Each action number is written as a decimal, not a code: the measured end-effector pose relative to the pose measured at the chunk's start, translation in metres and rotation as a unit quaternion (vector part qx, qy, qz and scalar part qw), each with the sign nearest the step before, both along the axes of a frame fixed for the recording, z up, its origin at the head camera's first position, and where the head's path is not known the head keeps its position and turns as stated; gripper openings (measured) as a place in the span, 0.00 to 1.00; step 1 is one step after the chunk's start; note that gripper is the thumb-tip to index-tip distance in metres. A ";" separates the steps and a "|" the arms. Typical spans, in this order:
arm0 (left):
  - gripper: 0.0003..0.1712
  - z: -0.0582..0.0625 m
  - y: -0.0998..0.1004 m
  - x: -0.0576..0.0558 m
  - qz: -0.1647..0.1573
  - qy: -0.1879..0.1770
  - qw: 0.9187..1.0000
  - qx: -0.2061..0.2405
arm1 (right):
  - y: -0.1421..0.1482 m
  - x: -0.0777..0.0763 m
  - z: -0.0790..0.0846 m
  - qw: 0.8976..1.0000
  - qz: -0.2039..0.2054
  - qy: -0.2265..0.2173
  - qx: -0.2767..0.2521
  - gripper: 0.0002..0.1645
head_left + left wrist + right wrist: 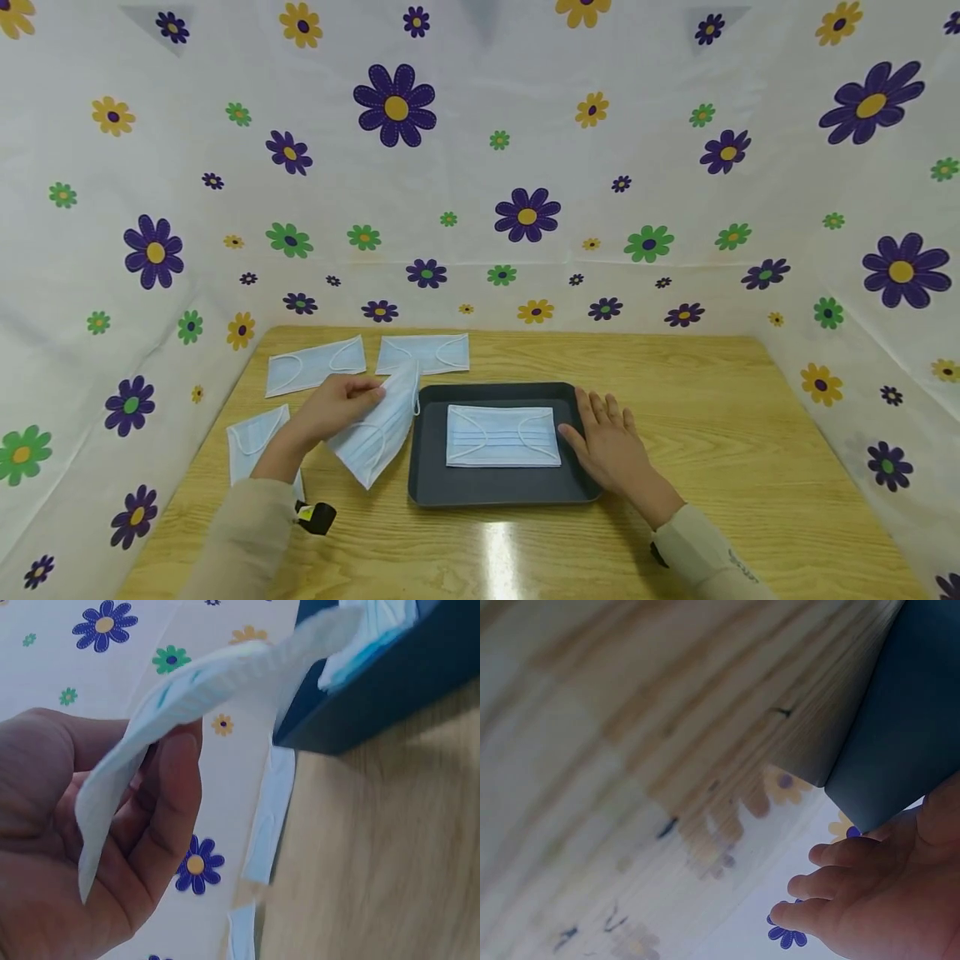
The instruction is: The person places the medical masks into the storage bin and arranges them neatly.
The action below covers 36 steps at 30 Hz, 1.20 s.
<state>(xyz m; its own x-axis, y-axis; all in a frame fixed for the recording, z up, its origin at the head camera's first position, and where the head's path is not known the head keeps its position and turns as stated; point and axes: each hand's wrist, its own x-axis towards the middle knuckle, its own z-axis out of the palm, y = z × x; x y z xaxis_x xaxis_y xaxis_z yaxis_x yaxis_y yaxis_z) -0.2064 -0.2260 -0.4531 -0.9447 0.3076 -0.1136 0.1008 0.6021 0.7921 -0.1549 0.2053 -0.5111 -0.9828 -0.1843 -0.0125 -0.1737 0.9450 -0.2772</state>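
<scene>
Pale-blue mask [381, 435], raised just left of the tray [431, 490], looks light, limp and easily creased; an edge pinch, as the left hand [339, 408] has, should suit. Right hand [613, 446], fingers extended, touches the tray's right side.

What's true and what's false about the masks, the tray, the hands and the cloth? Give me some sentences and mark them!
1. The left hand holds a blue mask. True.
2. The tray is bright red. False: it's dark grey.
3. At least one other mask lies in the tray. True.
4. The right hand pinches a mask. False: it's at the tray's right edge, holding no mask.
5. Three more masks lie on the table. True.
6. The cloth shows dinosaurs. False: it shows flowers.
</scene>
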 end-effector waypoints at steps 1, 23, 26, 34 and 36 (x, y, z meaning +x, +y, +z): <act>0.19 0.003 0.003 -0.001 -0.007 -0.004 1.000 0.008 | 0.000 0.000 0.000 1.000 0.000 0.001 0.001 0.46; 0.11 -0.003 0.095 -0.029 -0.193 -0.003 0.981 0.021 | -0.001 -0.001 0.001 1.000 -0.005 -0.016 0.004 0.47; 0.11 0.000 0.108 -0.031 -0.208 -0.004 0.978 0.018 | -0.001 -0.002 -0.001 1.000 -0.008 -0.015 0.003 0.47; 0.12 -0.003 0.135 -0.036 -0.224 0.014 0.974 -0.006 | 0.000 -0.002 -0.001 1.000 -0.010 -0.016 -0.006 0.47; 0.12 -0.006 0.139 -0.038 -0.221 0.012 0.975 -0.014 | 0.000 -0.002 -0.001 1.000 -0.010 -0.014 -0.007 0.47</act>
<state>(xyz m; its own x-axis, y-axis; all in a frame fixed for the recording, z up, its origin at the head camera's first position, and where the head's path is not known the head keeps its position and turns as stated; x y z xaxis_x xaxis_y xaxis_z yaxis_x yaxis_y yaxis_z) -0.2440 -0.0870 -0.4588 -0.7235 0.6819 -0.1070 0.3738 0.5173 0.7698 -0.1565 0.2057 -0.5121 -0.9856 -0.1644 -0.0383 -0.1460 0.9442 -0.2951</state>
